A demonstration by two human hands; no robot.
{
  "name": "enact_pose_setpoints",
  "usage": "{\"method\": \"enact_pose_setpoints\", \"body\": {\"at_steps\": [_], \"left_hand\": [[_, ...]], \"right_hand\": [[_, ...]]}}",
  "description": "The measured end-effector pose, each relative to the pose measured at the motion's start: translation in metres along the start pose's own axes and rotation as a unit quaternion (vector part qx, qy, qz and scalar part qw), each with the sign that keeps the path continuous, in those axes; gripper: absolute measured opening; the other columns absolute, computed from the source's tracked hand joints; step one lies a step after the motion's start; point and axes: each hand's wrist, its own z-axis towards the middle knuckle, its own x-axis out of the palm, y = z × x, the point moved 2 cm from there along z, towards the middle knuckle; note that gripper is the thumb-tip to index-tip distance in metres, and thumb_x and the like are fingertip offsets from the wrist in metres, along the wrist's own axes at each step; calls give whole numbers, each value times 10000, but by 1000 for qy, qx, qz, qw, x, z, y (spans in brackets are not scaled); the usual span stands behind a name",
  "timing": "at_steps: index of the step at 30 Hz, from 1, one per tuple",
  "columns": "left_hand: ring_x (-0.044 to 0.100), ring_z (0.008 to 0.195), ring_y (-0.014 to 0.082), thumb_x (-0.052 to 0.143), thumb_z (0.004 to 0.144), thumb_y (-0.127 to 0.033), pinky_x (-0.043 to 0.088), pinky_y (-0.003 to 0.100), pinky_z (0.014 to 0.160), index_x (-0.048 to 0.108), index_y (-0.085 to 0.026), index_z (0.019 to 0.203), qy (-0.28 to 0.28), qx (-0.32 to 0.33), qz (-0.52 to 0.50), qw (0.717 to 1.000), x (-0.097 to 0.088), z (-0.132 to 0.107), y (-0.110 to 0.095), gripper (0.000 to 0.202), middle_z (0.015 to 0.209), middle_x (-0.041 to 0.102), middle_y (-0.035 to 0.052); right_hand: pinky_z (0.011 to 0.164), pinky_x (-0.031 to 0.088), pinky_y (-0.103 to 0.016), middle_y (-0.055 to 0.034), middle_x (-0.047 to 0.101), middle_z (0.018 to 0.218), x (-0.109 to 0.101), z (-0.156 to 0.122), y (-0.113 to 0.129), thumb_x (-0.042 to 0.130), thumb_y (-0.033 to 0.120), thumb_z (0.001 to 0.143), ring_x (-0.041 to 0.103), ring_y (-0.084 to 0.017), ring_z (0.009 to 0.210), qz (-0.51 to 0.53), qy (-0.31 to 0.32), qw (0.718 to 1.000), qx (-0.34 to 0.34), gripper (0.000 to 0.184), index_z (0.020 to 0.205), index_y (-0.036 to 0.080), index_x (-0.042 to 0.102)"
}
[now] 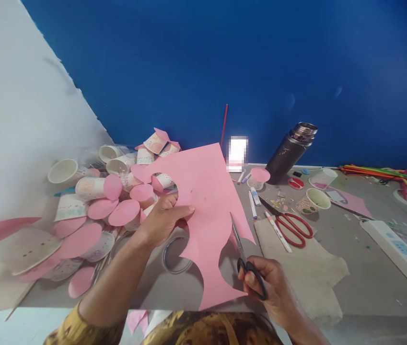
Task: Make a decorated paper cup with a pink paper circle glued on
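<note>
A large sheet of pink paper with rounded pieces cut out of its edges is held up above the table. Its left edge is pinched in my left hand, thumb on the front and fingers behind. My right hand grips the black handles of a pair of scissors. The blades point up and meet the paper's right side, where a curved cut separates a strip along the edge. Below the paper, a roll of clear tape lies on the table, partly hidden.
Paper cups with pink paper circles are heaped on the left. Right of the paper are red-handled scissors, markers, a beige cloth, a dark flask, cups and a white power strip. A blue wall rises behind.
</note>
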Motion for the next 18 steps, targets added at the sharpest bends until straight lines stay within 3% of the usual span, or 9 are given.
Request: {"method": "enact_pose_setpoints", "body": {"at_steps": [12, 18], "left_hand": [[655, 542, 200, 819, 645, -225, 535, 281, 497, 682, -181, 672, 33, -17, 4, 999, -3, 4, -9, 146, 579, 665, 23], [664, 539, 208, 816, 669, -241, 534, 289, 475, 706, -172, 695, 46, -21, 42, 998, -7, 7, -6, 132, 628, 697, 48]], "right_hand": [[430, 251, -208, -4, 551, 493, 1, -5, 0, 769, 758, 663, 362, -77, 451, 9, -1, 1000, 22, 623, 682, 144, 668], [450, 276, -206, -3, 569, 518, 3, -7, 3, 802, 704, 680, 403, -84, 479, 27, -15, 999, 21, 576, 698, 144, 669]]}}
